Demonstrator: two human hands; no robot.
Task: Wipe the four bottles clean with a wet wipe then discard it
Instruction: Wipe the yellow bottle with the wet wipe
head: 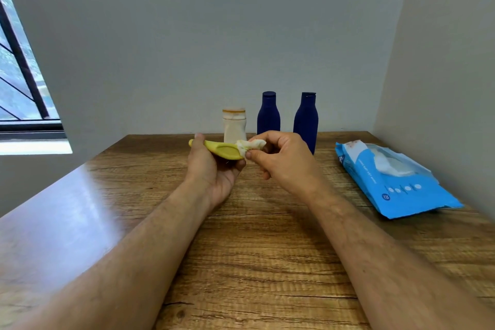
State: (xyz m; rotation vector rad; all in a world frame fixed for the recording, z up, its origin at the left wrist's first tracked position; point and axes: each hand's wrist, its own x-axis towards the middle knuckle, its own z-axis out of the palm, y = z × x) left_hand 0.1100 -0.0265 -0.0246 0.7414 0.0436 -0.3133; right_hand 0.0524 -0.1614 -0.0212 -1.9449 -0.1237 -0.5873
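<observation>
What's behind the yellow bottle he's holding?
The white bottle stands behind the yellow bottle; its base is hidden. Two blue bottles stand further right.

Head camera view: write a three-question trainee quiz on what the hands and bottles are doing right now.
1. True or false: the left hand holds the yellow bottle upright on the table.
2. Which hand presses the wet wipe to the yellow bottle? A) left B) right C) both
3. Fill in: ___ bottles stand at the back of the table.

Key
1. False; it is held lying sideways, lifted off the table.
2. B; the right hand pinches the wipe in its fingers against the bottle's end.
3. Three: the white bottle and two dark blue bottles.
</observation>
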